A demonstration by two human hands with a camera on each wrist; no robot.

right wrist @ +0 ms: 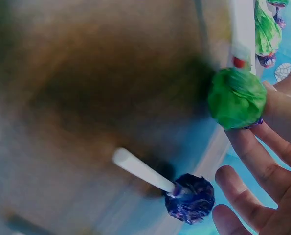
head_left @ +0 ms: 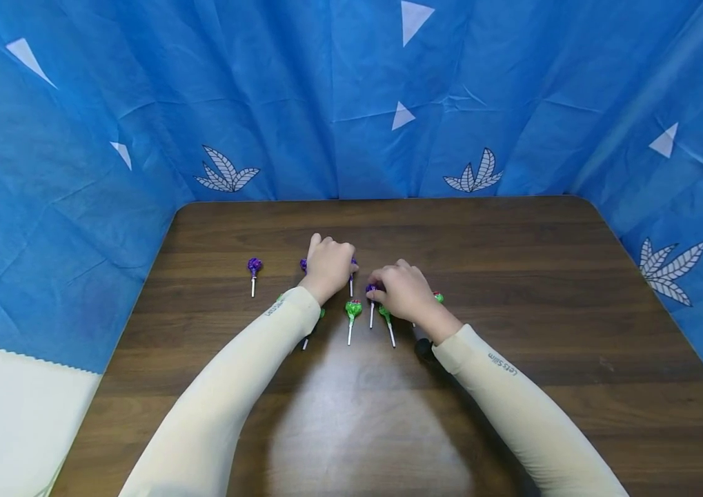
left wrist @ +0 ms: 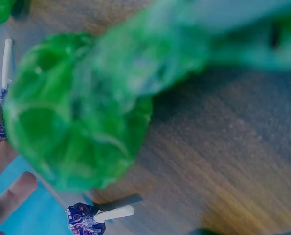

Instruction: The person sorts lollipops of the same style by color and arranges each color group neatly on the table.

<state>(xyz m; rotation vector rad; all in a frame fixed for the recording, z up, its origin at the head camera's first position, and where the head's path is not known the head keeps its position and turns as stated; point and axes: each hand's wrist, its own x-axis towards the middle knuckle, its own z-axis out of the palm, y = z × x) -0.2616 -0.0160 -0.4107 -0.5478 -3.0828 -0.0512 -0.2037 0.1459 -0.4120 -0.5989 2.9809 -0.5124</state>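
Note:
My left hand (head_left: 329,268) reaches over the table and pinches a purple-wrapped lollipop (head_left: 352,284), its white stick pointing toward me. In the left wrist view that lollipop (left wrist: 3,110) shows at the fingertips, partly covered by a large, blurred green lollipop (left wrist: 77,112). With thumb and forefinger, my right hand (head_left: 406,291) pinches another purple lollipop (head_left: 372,288). A green lollipop (right wrist: 237,100) hides most of this grip in the right wrist view. Another green lollipop (head_left: 386,314) lies just beneath the right hand. Left of it is one more green lollipop (head_left: 353,310).
A purple lollipop (head_left: 254,266) lies alone at the left, and another (head_left: 303,264) peeks out beside the left hand. Green lollipops are partly hidden under both forearms. A black round object (head_left: 423,349) sits by the right cuff. Blue curtain (head_left: 339,103) borders the brown table (head_left: 543,276).

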